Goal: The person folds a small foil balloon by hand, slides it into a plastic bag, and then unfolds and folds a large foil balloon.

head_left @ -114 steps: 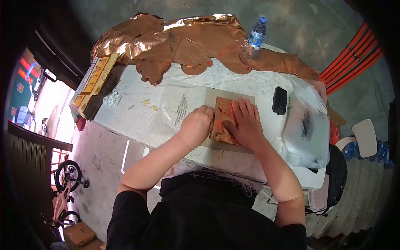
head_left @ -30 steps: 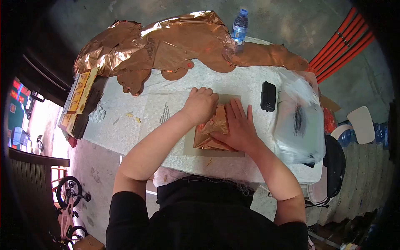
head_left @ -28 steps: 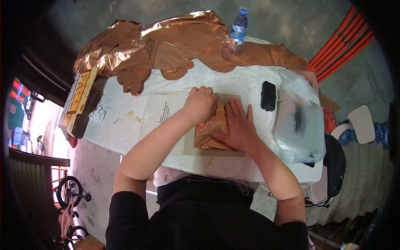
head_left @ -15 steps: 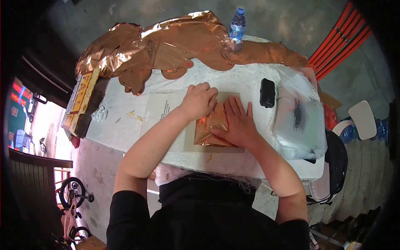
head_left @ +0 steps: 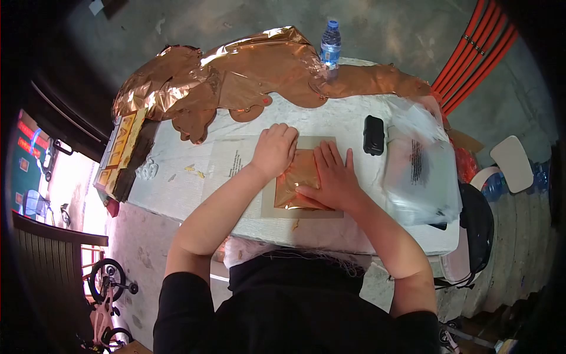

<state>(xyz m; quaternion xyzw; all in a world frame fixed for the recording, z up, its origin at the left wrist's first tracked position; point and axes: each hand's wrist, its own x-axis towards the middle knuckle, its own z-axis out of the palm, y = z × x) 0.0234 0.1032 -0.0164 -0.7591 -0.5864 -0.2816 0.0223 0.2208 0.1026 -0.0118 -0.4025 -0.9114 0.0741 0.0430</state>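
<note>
A folded copper foil piece (head_left: 295, 183) lies on a grey-brown card (head_left: 269, 203) near the table's front edge. My left hand (head_left: 275, 148) is curled at the foil's upper left edge; its fingertips are hidden, and what they grip, if anything, cannot be made out. Flat on the right part of the foil rests my right hand (head_left: 337, 177), fingers stretched and thumb reaching left across it. A clear printed plastic sheet (head_left: 227, 162) lies under and left of the card.
Large copper foil (head_left: 253, 74) spans the table's far side, with a water bottle (head_left: 331, 44) beside it. A black case (head_left: 373, 135) and stacked plastic bags (head_left: 418, 177) are at right. A yellow box (head_left: 121, 150) stands at left, near small white pieces (head_left: 146, 170).
The view has shifted slightly. My left hand has moved a little down and left along the foil's edge, and the foil looks flatter. My right hand still presses on it.
</note>
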